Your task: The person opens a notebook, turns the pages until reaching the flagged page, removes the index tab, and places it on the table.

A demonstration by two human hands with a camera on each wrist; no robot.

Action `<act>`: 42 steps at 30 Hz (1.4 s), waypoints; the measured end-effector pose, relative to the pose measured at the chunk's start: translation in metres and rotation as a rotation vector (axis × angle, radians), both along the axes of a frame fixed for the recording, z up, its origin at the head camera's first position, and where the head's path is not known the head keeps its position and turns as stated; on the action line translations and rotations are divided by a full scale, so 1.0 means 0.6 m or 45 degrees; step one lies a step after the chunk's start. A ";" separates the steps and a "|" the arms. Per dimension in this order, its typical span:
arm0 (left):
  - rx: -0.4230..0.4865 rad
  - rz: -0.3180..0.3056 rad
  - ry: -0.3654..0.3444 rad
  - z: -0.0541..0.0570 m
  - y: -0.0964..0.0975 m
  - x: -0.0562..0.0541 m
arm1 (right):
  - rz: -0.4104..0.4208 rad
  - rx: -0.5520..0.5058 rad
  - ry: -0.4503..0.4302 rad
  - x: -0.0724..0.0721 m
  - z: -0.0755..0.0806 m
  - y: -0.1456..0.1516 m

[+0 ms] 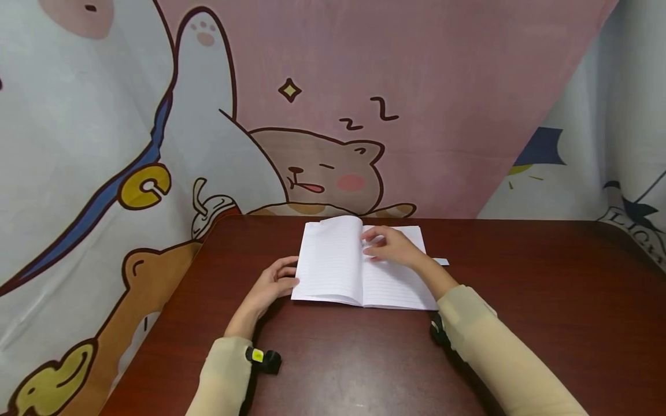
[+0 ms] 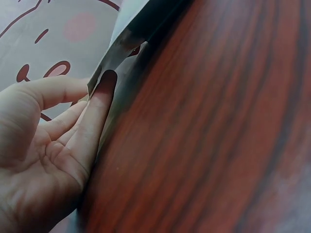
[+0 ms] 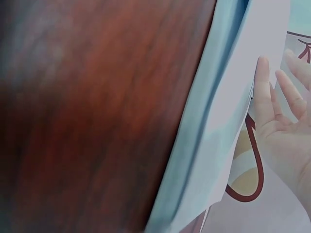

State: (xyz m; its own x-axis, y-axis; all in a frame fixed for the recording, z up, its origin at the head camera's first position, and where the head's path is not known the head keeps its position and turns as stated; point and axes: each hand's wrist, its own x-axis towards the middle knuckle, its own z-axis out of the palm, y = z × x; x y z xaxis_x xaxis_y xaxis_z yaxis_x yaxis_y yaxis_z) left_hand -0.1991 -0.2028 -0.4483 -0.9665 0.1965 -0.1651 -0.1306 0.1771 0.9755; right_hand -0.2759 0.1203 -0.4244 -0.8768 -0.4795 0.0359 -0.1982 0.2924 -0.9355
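Note:
A lined notebook [image 1: 330,266] lies open on the dark red-brown table, its left pages curving up toward the spine. At its left edge my left hand [image 1: 267,289] pinches the cover and pages, thumb on top and fingers beneath; the left wrist view shows the notebook's edge [image 2: 104,60] between thumb and fingers. My right hand [image 1: 395,245] is over the right page near the spine, fingers spread and loosely bent. In the right wrist view, that hand [image 3: 286,126] has nothing between its fingers, and the pages [image 3: 228,116] stand beside it.
A small pale strip [image 1: 441,262] sticks out past the notebook's right edge. The wooden table [image 1: 546,323] reaches back to a cloth backdrop [image 1: 442,86] printed with cartoon animals. Each wrist wears a small black camera [image 1: 270,361], below a beige sleeve.

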 end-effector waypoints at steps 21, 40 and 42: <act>0.015 -0.013 -0.003 -0.002 -0.003 0.000 | 0.184 0.028 -0.013 0.009 0.003 -0.019; 0.004 -0.058 0.052 -0.004 -0.005 0.000 | 0.211 0.066 0.009 0.014 0.011 -0.020; 0.005 -0.055 0.051 -0.003 -0.004 0.001 | 0.208 0.062 0.018 0.014 0.013 -0.020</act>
State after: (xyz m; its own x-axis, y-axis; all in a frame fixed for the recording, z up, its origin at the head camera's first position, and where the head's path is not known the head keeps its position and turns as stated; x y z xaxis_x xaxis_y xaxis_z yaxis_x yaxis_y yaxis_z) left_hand -0.1986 -0.2051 -0.4500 -0.9630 0.2385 -0.1254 -0.0836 0.1779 0.9805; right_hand -0.2677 0.1083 -0.4168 -0.7867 -0.6169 0.0209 -0.2599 0.3004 -0.9177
